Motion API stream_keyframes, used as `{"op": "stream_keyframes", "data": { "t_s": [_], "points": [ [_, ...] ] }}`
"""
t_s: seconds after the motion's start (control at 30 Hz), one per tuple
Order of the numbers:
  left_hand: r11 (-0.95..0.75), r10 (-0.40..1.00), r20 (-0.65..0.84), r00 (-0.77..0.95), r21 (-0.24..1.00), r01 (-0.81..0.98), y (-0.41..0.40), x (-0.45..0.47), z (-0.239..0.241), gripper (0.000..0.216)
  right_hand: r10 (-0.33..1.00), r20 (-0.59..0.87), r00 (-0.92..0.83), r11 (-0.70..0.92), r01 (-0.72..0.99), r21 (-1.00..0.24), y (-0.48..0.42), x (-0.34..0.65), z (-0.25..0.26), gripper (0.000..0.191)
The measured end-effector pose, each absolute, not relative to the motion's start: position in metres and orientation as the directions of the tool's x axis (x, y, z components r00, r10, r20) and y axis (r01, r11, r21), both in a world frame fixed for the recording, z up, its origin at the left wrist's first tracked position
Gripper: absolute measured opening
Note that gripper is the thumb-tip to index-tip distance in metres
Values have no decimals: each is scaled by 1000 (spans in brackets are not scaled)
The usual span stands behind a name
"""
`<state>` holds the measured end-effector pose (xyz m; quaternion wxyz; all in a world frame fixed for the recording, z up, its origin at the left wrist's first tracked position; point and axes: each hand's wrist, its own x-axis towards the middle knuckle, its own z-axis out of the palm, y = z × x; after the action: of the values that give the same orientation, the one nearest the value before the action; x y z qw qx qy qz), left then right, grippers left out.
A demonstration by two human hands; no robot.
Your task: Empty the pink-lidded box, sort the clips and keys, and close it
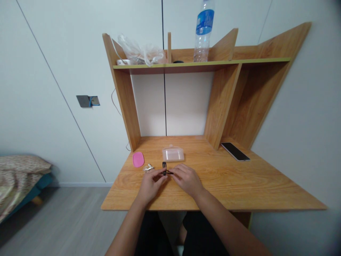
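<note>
Binder clip (165,172), small, black, wire-handled.

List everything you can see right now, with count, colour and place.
black clip: one, black, on the desk at the fingertips of both hands
metal clips: small pile, silver, left of the black clip
pink lid: one, pink, desk left
plastic box: one, clear, behind the hands
phone: one, black, desk right
water bottle: one, clear with blue label, top shelf
plastic bag: one, clear, top shelf left
desk: one, wood, against the wall
bed: one, patterned cover, far left
left hand: one, pinching the black clip
right hand: one, touching the black clip
</note>
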<state>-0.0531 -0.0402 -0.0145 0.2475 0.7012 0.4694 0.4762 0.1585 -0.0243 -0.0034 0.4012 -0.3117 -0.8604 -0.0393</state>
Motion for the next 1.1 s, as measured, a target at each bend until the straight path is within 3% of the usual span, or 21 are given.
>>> {"op": "stream_keyframes", "data": {
  "t_s": [0.23, 0.4, 0.6, 0.67, 0.8, 0.9, 1.1],
  "points": [
    [-437, 895, 435, 96, 815, 381, -38, -54, -16, 28, 536, 667, -517, 823, 496, -277, -30, 156, 1, 26],
    [-448, 889, 446, 106, 794, 411, -40, -54, -12, 22, 667, 619, -415, 740, 466, -485, -30, 156, -1, 31],
    [-470, 881, 451, 144, 796, 382, -38, -53, -14, 20, 805, 431, -408, 584, 412, -700, -20, 155, -11, 35],
    [-448, 894, 421, 153, 837, 316, -39, -52, -15, 27, 824, 374, -425, 538, 382, -752, -17, 155, -12, 33],
    [-343, 937, 323, 129, 919, 193, -41, -50, -14, 62, 852, 258, -456, 433, 336, -836, -12, 158, -14, 24],
    [-303, 952, 290, 103, 940, 157, -41, -49, -13, 70, 876, 225, -427, 364, 278, -889, -7, 160, -19, 21],
    [-308, 951, 297, 84, 930, 200, -39, -50, -14, 25, 906, 232, -355, 311, 186, -932, -2, 161, -22, 27]
  ]
}}
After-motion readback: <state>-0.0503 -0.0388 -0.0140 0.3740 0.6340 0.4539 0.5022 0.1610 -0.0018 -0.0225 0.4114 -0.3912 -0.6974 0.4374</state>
